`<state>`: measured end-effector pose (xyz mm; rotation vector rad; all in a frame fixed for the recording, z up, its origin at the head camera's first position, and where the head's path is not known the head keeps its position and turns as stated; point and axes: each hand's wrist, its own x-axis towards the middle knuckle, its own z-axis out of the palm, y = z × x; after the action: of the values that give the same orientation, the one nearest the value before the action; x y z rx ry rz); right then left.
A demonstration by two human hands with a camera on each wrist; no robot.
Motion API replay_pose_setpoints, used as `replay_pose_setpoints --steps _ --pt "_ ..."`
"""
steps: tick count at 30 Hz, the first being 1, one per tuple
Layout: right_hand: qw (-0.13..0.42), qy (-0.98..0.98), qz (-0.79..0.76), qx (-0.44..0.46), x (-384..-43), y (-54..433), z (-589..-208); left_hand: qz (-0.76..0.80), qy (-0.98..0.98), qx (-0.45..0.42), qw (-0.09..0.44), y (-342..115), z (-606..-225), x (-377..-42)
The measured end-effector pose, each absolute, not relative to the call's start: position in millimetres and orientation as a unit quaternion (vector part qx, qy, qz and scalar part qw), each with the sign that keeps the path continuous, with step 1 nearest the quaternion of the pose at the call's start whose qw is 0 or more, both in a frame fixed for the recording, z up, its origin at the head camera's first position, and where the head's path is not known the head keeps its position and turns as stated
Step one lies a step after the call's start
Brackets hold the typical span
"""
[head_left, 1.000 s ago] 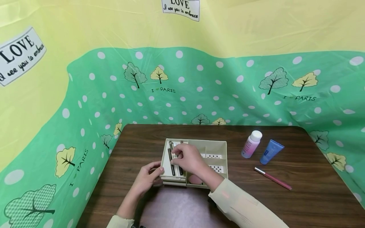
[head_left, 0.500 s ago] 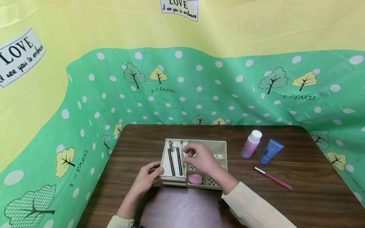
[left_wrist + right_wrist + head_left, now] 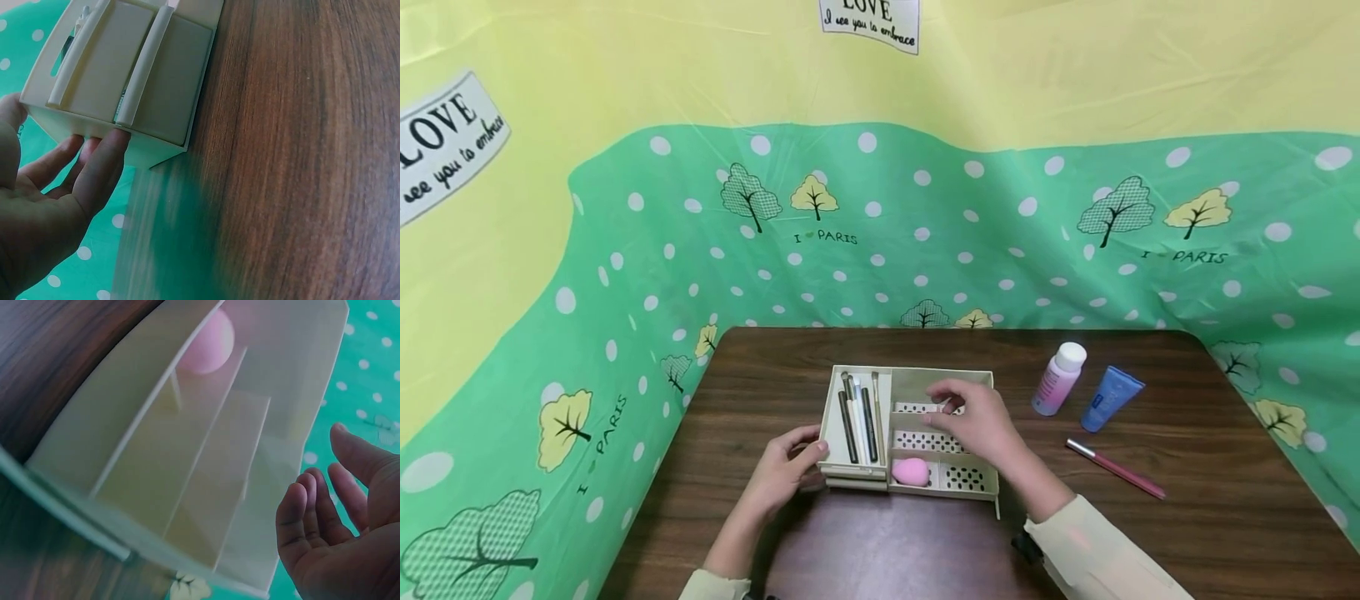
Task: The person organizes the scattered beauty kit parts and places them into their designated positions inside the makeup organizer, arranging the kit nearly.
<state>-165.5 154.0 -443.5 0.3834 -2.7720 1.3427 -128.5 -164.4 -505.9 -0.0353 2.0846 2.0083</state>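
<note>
a cream organizer [image 3: 942,490] sits on the dark wood-grain tabletop [image 3: 760,375], its long side facing the person. the left hand [image 3: 784,471] grips its near left corner, thumb at the upper edge and bent fingers against the side wall; the left wrist view shows two drawer fronts [image 3: 170,78] with ridged handles next to those fingertips. the right hand [image 3: 973,417] is over the right rear part of the organizer, fingers loosely bent, thumb apart from them, holding nothing. in the organizer's left section, slim dark pens [image 3: 848,427], a white one [image 3: 860,423] and brushes [image 3: 877,417] lie lengthwise, side by side. a pink sponge [image 3: 912,472] rests in the front compartment of the right section, beside dark-spotted flooring. to the right stand a pink bottle [image 3: 1055,387] with a white cap and, near it, a blue tube [image 3: 1110,400]; a reddish stick [image 3: 1120,472] with a silvery end lies in front of them. behind hangs a green and yellow cloth [image 3: 820,287].
</note>
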Motion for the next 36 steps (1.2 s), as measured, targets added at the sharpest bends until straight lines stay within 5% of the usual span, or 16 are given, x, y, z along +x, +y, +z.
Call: replay_pose_setpoints --steps 17,36 --pt "0.049 -0.905 0.422 0.037 -158.1 217.7 -454.0 0.685 0.719 -0.011 0.118 -166.4 -506.5 -128.3" --pt "0.011 -0.911 0.413 -0.006 -147.8 235.0 -491.8 0.683 0.721 -0.012 0.117 -167.0 -506.9 -128.7"
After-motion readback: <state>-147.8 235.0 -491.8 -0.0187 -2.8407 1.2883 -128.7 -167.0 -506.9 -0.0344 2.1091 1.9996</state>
